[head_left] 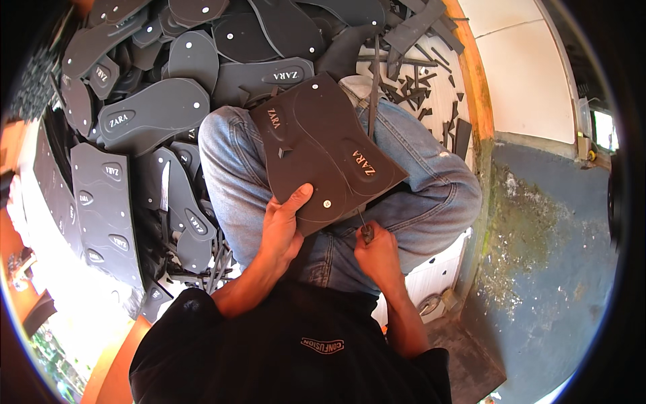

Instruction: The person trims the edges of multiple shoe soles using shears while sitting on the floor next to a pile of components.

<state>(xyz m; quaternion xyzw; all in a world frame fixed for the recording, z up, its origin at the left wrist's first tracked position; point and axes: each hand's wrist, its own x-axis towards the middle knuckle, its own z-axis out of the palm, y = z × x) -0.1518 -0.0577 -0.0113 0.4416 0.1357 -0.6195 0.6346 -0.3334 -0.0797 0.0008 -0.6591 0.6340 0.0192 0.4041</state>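
Observation:
Across my lap lies a black foam sheet [306, 145] marked with curved sandal-sole outlines, printed lettering and small white dots. My left hand [280, 229] grips its near left edge, thumb on top and the other fingers hidden underneath. At the near right edge, my right hand [378, 254] is closed round the dark handle of a knife [367, 233]. The thin blade points up at the sheet's edge; its tip is hard to make out. A small dark offcut [284, 153] rests on top of the sheet.
Cut black soles [151, 114] lie heaped ahead and to the left. Uncut sheets [104, 209] with sole outlines are at the left. Narrow black scraps [414, 91] litter the white floor at the far right, beside an orange-brown edge [479, 81]. A blue-grey floor [545, 229] extends beyond.

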